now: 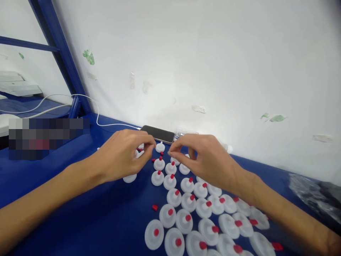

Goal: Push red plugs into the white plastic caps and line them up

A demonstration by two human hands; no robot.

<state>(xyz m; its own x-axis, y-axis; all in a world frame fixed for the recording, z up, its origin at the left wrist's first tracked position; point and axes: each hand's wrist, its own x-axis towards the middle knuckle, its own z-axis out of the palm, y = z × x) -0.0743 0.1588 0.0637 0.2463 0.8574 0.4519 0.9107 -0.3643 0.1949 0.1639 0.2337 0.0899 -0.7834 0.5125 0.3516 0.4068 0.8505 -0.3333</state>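
Several round white translucent caps with red tips (184, 221) stand in uneven rows on the blue table. My left hand (128, 153) hovers over the far caps, thumb and forefinger pinched together; whatever they may hold is too small to name. Facing it, my right hand (202, 156) is also in a pinch, above other caps, and nothing can be made out between its fingertips. Between the hands sits a white cap without a red tip (160, 147). A loose red tip (155, 207) lies left of the rows. Parts of some caps are hidden behind both hands.
A dark phone (158, 134) with a white cable (114, 124) lies by the white wall. Clear plastic (179, 135) is beside it. A blue metal frame (64, 53) rises at the left. Crumpled dark plastic (317, 195) is on the right.
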